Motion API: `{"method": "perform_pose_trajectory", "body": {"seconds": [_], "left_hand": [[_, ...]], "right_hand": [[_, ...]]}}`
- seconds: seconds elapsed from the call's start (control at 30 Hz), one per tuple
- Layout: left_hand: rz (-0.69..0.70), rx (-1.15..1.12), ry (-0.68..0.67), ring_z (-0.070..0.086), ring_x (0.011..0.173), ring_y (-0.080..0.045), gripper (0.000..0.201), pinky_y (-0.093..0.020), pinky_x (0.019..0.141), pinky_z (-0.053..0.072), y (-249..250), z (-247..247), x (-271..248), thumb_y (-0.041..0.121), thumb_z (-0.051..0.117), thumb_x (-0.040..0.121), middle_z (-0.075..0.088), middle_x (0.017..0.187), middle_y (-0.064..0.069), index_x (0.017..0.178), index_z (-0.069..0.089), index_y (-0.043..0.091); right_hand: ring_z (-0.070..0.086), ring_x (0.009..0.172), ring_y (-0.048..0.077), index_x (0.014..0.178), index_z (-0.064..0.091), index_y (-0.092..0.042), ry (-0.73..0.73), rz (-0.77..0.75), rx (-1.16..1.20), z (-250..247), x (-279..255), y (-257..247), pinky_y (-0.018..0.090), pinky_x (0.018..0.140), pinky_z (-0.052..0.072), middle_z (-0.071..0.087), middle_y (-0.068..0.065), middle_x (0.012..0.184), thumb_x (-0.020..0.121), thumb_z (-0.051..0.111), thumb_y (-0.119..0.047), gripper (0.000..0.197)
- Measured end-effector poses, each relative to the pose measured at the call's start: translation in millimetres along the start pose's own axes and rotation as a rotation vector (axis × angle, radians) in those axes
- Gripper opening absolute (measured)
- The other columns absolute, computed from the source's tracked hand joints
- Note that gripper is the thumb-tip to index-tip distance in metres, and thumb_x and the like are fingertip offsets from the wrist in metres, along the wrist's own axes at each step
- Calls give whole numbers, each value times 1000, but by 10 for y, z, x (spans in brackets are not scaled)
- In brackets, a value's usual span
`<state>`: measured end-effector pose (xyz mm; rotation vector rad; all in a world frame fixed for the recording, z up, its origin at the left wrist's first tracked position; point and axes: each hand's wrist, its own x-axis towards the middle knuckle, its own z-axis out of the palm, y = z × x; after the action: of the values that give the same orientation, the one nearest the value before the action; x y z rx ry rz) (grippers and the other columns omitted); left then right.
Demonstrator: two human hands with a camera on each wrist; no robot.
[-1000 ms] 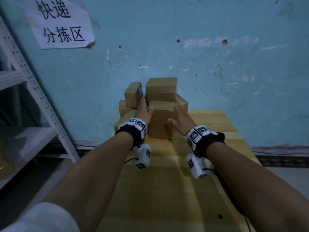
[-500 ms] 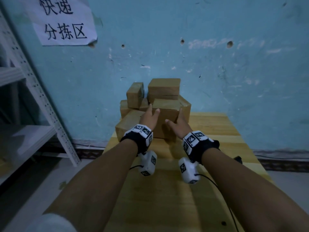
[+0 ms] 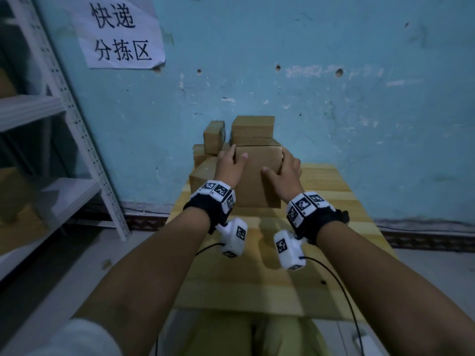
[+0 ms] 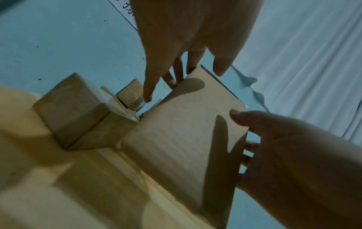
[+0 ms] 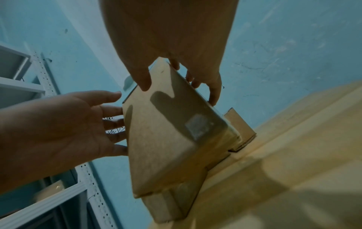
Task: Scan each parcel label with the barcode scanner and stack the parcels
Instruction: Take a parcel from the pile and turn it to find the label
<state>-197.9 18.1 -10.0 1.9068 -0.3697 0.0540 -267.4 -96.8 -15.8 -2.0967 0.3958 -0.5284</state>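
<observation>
A tall brown cardboard parcel [image 3: 257,181] stands upright at the far end of the wooden table [image 3: 257,278]. Both my hands hold it by its upper sides. My left hand [image 3: 232,161] has its fingers on the left side and its thumb on the front face. My right hand [image 3: 284,168] wraps the right edge, thumb on the front. In the right wrist view the parcel [image 5: 166,139] carries a small pale label patch [image 5: 197,125]. In the left wrist view the parcel [image 4: 186,131] sits between my left hand [image 4: 186,46] and my right hand [image 4: 293,155].
More brown parcels are piled behind against the blue wall: a top box [image 3: 253,127], a small one [image 3: 213,137] and a low one [image 3: 203,173]. A white metal shelf rack [image 3: 84,140] stands left of the table. A paper sign [image 3: 120,34] hangs on the wall.
The tall parcel has come away from the pile toward me, with both hands now set higher on its sides and the thumbs on its front face.
</observation>
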Motion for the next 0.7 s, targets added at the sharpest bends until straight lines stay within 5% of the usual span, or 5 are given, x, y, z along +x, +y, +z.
{"method": "perform_pose_trajectory", "body": {"seconds": [0.57, 0.7], "left_hand": [[-70, -138, -77, 41, 132, -26, 61, -42, 110, 37, -441, -131, -782, 12, 44, 97, 38, 148, -10, 150, 15, 19], [-46, -147, -94, 41, 132, -25, 61, -32, 109, 36, -585, -109, -770, 9, 44, 97, 38, 147, -11, 150, 14, 14]], "right_hand": [[18, 140, 34, 152, 3, -24, -135, 103, 123, 261, -788, 239, 38, 112, 20, 24, 9, 155, 95, 49, -19, 73], [20, 140, 35, 151, 3, -24, -159, 116, 138, 302, -793, 311, 42, 114, 19, 25, 9, 156, 95, 50, -22, 73]]}}
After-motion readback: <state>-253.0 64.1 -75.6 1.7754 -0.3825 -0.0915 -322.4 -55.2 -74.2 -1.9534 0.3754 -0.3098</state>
